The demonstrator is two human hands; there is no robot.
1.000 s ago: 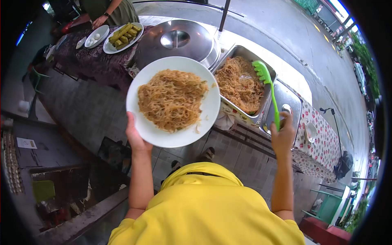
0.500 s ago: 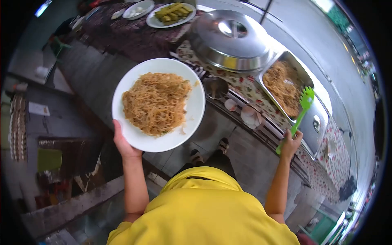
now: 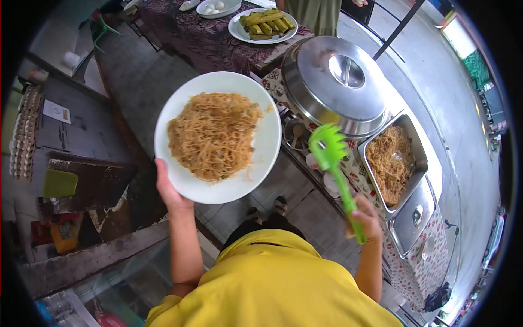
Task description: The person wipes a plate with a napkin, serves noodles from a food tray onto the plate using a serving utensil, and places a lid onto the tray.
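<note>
My left hand (image 3: 173, 188) grips a round white plate (image 3: 166, 163) by its lower left rim. A flat heap of brown fried noodles (image 3: 212, 136) covers most of that plate. In my right hand (image 3: 366, 218) is a bright green spaghetti server (image 3: 336, 169), its toothed head raised and pointing up and left. The server stands apart from the plate, to its right. Beyond my right hand, a metal food pan (image 3: 419, 163) holds more of the same noodles (image 3: 389, 163).
A large domed steel lid (image 3: 338, 82) sits above the pan, and a flat metal lid (image 3: 411, 223) lies below it. On the dark patterned tablecloth (image 3: 190, 38) are a plate of wrapped green food (image 3: 267, 24) and a bowl of eggs (image 3: 218, 6). A person (image 3: 316, 16) stands behind.
My right hand has drawn the spaghetti server away from the noodle pan, left toward the plate. The plate stays nearly in place. A person has come into view at the top.
</note>
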